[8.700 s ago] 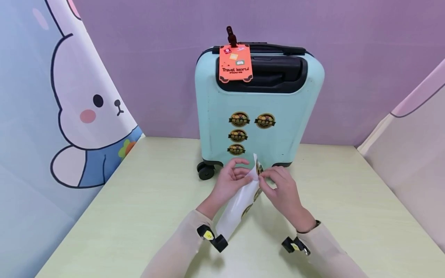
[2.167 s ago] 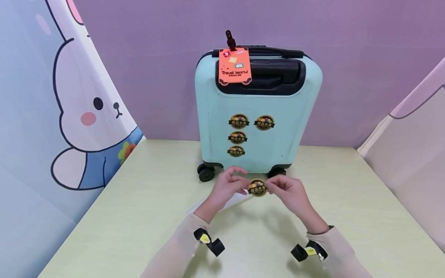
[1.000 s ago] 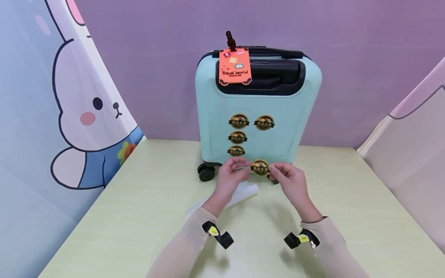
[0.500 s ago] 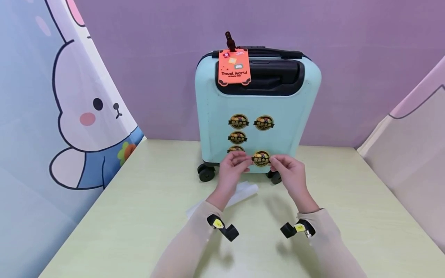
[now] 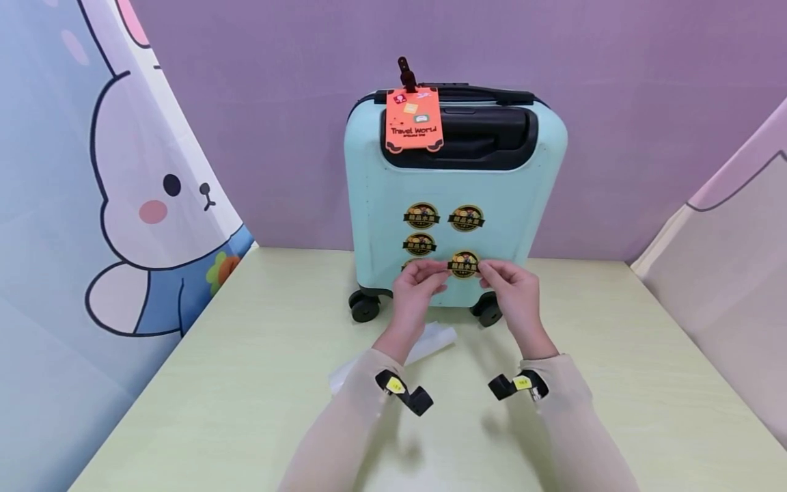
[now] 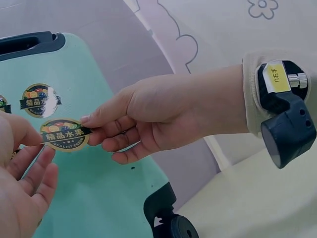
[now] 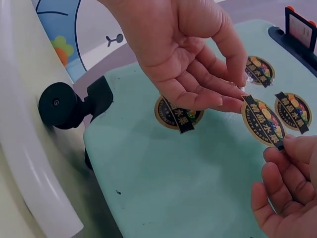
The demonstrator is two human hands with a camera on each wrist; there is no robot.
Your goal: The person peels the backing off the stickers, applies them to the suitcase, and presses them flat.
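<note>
A round black-and-gold sticker (image 5: 463, 265) with a fruit picture and a banner is held level in front of the lower face of a mint-green suitcase (image 5: 381, 184). My left hand (image 5: 413, 297) pinches the banner's left end between thumb and finger. At the other end, my right hand (image 5: 516, 297) pinches the banner's right tip, as the left wrist view also shows. Matching stickers are on the suitcase: one (image 5: 421, 216) at upper left, one (image 5: 466, 218) at upper right, one (image 5: 420, 244) below the first. A lower-left sticker (image 7: 176, 116) is partly hidden by my left hand.
A curled white backing sheet (image 5: 433, 340) lies on the pale table (image 5: 277, 328), partly under my left forearm. The suitcase stands on black wheels (image 5: 365, 307), with an orange luggage tag (image 5: 415, 119) by its handle. A purple cloth (image 5: 295, 137) hangs behind.
The sticker came off its backing sheet, which was left on the table. Both hands have since raised the sticker from below the suitcase to its lower face, under the upper-right sticker.
</note>
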